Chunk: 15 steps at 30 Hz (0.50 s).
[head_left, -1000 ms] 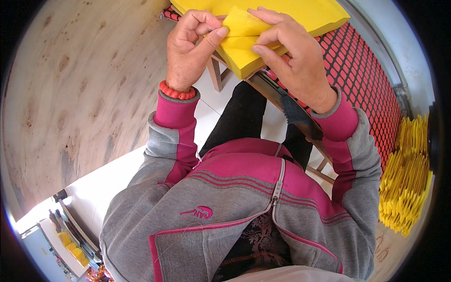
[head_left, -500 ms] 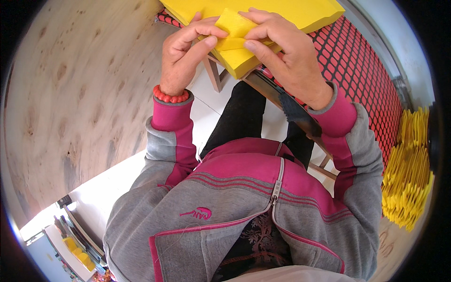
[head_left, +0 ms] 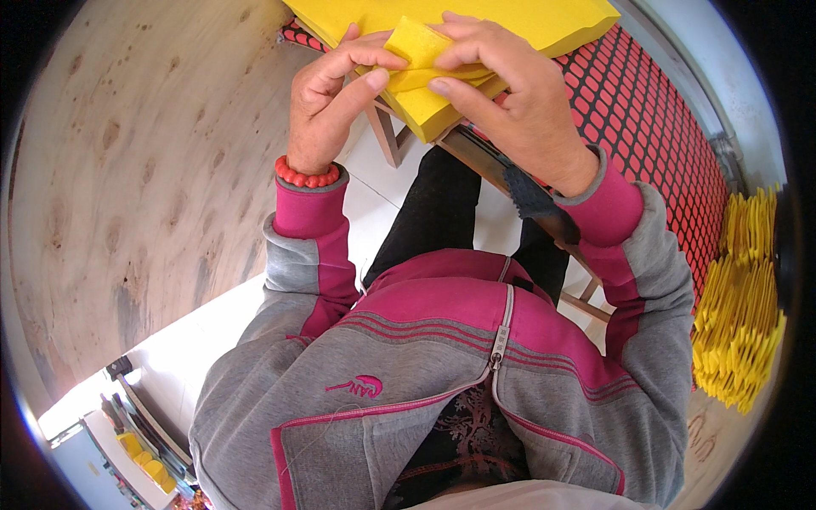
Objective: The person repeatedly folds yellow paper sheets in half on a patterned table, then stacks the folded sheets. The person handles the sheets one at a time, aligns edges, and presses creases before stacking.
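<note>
At the top of the view a thick stack of yellow paper [head_left: 552, 21] lies with one corner toward me. Over that corner stands a partly folded yellow sheet [head_left: 418, 41], its flap raised between my hands. My left hand [head_left: 327, 98], with a red bead bracelet at the wrist, pinches the sheet's left side between thumb and forefinger. On the other side, my right hand [head_left: 518, 98] has its thumb below the fold and its fingers on the upper flap. My fingers partly cover the crease.
A red-and-black patterned cloth [head_left: 637, 110] spreads under and right of the stack. Many folded yellow paper pieces [head_left: 738, 314] are piled at the far right. To the left stands a large wooden board [head_left: 144, 187]. A wooden stool leg [head_left: 384, 136] shows below the stack.
Both hands have shifted slightly left with the sheet. The fold between them looks looser and more rumpled, and my right thumb has slid a little left and down.
</note>
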Motion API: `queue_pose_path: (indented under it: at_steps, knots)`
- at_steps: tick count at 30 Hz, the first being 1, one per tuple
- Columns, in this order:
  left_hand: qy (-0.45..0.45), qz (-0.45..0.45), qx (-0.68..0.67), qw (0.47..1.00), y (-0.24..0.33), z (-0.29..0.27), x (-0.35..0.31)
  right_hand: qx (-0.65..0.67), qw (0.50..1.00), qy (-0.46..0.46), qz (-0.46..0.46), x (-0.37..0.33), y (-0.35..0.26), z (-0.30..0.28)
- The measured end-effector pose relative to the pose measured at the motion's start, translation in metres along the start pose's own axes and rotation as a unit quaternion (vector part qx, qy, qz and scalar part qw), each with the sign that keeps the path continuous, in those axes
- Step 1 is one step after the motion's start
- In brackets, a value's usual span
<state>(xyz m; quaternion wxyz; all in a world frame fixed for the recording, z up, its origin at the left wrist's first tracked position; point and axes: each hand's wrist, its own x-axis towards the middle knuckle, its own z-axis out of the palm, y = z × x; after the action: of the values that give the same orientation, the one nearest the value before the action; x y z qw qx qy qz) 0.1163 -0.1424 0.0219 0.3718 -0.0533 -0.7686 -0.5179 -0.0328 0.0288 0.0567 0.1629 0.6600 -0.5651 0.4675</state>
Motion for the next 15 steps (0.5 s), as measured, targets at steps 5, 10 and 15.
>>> queue_pose_path:
  at_steps: [5,10,15]
  knots:
    - [0.000,0.019,0.056,0.998,-0.008,-0.001,-0.003,-0.004,0.999,-0.029,0.044,0.013,-0.025,-0.033]
    - [0.010,0.007,0.073,0.997,-0.013,-0.005,-0.002,0.021,0.979,-0.204,0.004,-0.033,-0.077,-0.026]
    - [-0.009,0.030,0.096,0.995,-0.008,-0.001,-0.001,-0.003,0.928,-0.339,0.158,-0.127,-0.051,-0.017]
